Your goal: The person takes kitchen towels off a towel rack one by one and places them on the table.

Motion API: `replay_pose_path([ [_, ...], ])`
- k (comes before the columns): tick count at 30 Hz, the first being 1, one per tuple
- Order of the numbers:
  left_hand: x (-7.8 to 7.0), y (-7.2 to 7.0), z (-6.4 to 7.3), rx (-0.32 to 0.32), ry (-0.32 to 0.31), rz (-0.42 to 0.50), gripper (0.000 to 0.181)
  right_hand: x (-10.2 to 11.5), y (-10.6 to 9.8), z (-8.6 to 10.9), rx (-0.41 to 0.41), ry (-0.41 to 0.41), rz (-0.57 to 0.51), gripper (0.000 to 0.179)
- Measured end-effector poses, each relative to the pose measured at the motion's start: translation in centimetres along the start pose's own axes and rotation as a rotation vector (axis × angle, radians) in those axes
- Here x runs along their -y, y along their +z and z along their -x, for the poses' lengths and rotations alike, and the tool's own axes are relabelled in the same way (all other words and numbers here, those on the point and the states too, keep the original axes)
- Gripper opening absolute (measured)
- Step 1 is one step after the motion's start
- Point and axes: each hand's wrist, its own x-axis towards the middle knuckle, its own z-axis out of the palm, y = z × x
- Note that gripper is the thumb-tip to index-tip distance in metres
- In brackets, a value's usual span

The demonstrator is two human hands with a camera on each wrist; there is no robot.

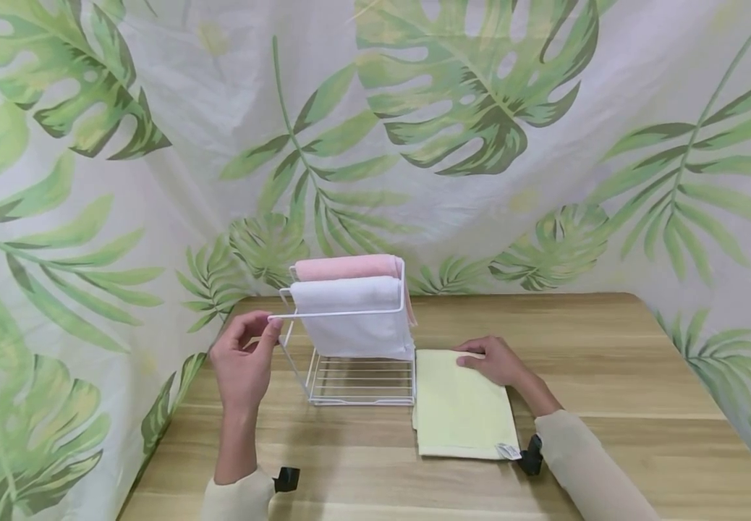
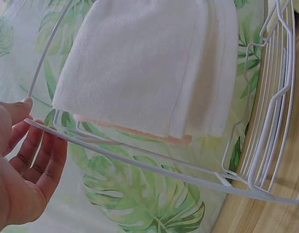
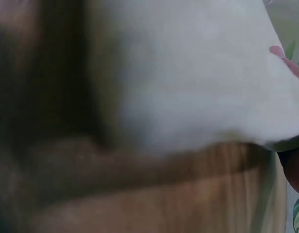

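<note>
The white wire rack [image 1: 343, 315] stands on the wooden table [image 1: 616, 362], with a pink towel [image 1: 347, 267] over its rear bar and a white towel [image 1: 349, 329] over the bar in front of that one. The front rail carries no cloth. The yellow cloth [image 1: 463, 405] is off the rack, spread just beside its right side, its small white label [image 1: 508, 452] at the near right corner. The left hand [image 1: 244, 358] pinches the rack's front left upper corner, thumb above and fingers curled beneath the wire, in what is judged a steadying hold. The right hand [image 1: 495, 362] grips the yellow cloth at its far right edge, thumb on top and fingers around the back, the gap closed to the cloth's thickness. Whether the cloth is wholly clear of the table cannot be determined; the right wrist view is blurred. Assessment: two pieces are hung; the yellow one appears to be the only piece outstanding.
</note>
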Motion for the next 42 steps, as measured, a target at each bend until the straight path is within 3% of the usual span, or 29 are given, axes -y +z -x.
replay_pose_path([
  [12, -0.1, 0.0, 0.0, -0.003, 0.010, -0.006, 0.018, -0.1, 0.3, 0.5, -0.040, 0.001, 0.020, 0.035],
  [25, 0.0, 0.0, -0.1, -0.007, 0.004, -0.010, 0.018, 0.3, -0.5, 0.0, 0.004, -0.053, 0.073, 0.030],
  [30, 0.0, 0.0, -0.1, -0.003, 0.001, -0.013, 0.020, 2.4, -1.8, -0.3, -0.020, -0.062, 0.092, 0.028],
  [35, -0.1, 0.0, -0.1, 0.000, 0.003, -0.011, 0.021, 5.9, -3.3, -0.7, -0.066, -0.104, 0.060, 0.031],
  [42, 0.0, 0.0, -0.1, -0.003, 0.006, -0.010, 0.020, 11.8, -4.9, -1.3, -0.182, -0.243, 0.070, 0.032],
])
